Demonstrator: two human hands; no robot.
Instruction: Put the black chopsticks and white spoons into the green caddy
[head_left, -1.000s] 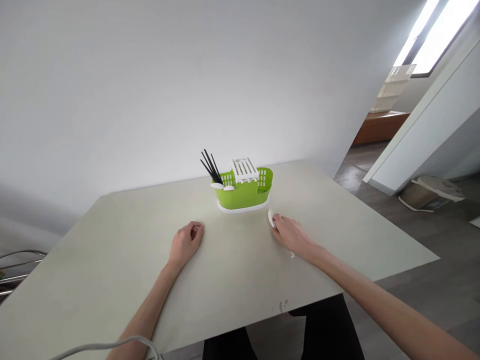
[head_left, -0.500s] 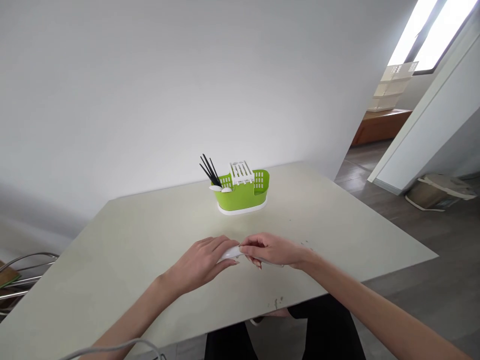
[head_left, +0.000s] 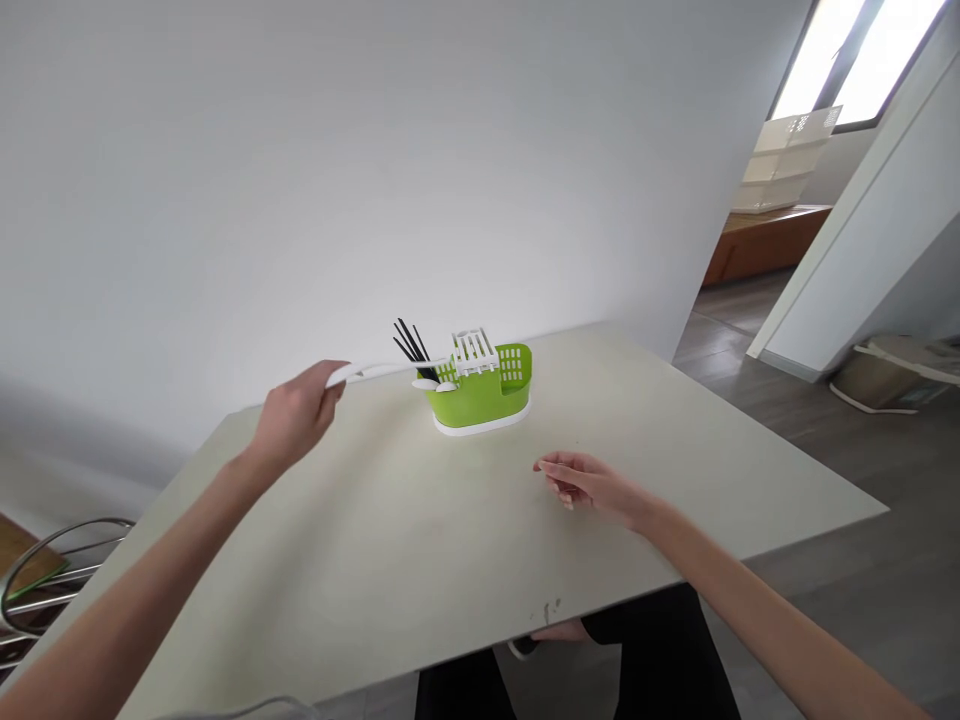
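Pale bench (head_left: 442,560), set against a plain wall (head_left: 375,180) beside a grey wood-look floor (head_left: 825,600), carries a green cutlery basket (head_left: 472,404); left hand (head_left: 291,415) grips a raised white spoon (head_left: 365,371) extending toward it, right hand (head_left: 583,482) loosely curled, partly open.

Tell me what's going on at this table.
Someone's left hand holds a white spoon above the table, its thin end pointing toward the green basket. Black chopsticks and two other white spoons stick out of the basket's left side. The right hand is apart from it, fingers loosely curled, nothing visible in it.
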